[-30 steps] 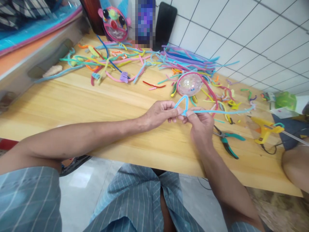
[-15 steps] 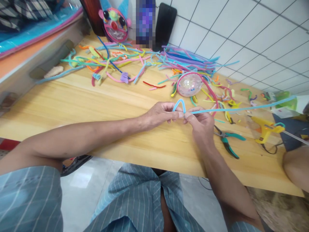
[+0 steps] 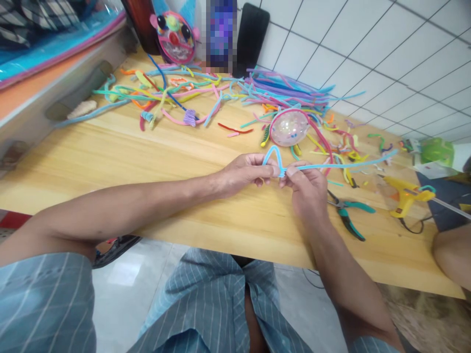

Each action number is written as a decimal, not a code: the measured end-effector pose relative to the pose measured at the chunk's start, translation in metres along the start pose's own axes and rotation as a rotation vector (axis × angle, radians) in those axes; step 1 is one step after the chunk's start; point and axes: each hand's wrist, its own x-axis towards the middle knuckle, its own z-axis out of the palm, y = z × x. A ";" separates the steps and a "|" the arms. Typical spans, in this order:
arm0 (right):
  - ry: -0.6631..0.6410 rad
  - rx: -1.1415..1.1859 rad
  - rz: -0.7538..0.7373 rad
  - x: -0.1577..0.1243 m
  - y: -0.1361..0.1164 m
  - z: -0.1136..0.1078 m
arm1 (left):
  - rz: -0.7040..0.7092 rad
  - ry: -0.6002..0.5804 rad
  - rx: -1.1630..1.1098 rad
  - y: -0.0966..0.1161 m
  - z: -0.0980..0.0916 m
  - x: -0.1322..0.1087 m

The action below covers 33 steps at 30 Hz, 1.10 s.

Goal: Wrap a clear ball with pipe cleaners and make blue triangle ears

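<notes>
Between my hands is a light blue pipe cleaner [image 3: 333,166]. Its left part is bent into a pointed loop, and a few tight turns show at the loop's base. My left hand [image 3: 253,169] is closed, pinching the loop between thumb and fingers. Close beside it, my right hand [image 3: 303,179] pinches the strand just past the turns, while the straight free end stretches out to the right. Just beyond the loop sits a clear round case with a pink rim [image 3: 289,128]. Green-handled pliers [image 3: 348,213] lie open near my right wrist.
Loose pipe cleaners [image 3: 287,90] in many colours are heaped along the wall. A yellow glue gun [image 3: 406,196] lies at the right, near another person's arm [image 3: 452,252]. At the back stand a decorated face piece [image 3: 175,37] and a black phone [image 3: 253,37].
More turns of the light blue pipe cleaner now show at the loop's base. Its free end reaches less far right and has dropped slightly. Both hands stay almost in place.
</notes>
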 end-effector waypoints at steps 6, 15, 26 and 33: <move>-0.051 0.044 0.019 -0.002 -0.005 0.002 | 0.068 -0.060 -0.003 -0.001 -0.001 -0.001; -0.026 -0.004 -0.131 -0.011 -0.010 0.003 | 0.141 0.025 0.037 0.013 0.006 -0.007; 0.085 -0.102 -0.363 -0.007 -0.051 0.018 | 0.165 0.141 -0.199 0.054 0.050 -0.017; 0.207 -0.034 -0.399 -0.010 -0.061 0.020 | 0.237 0.105 -0.412 0.054 0.090 -0.010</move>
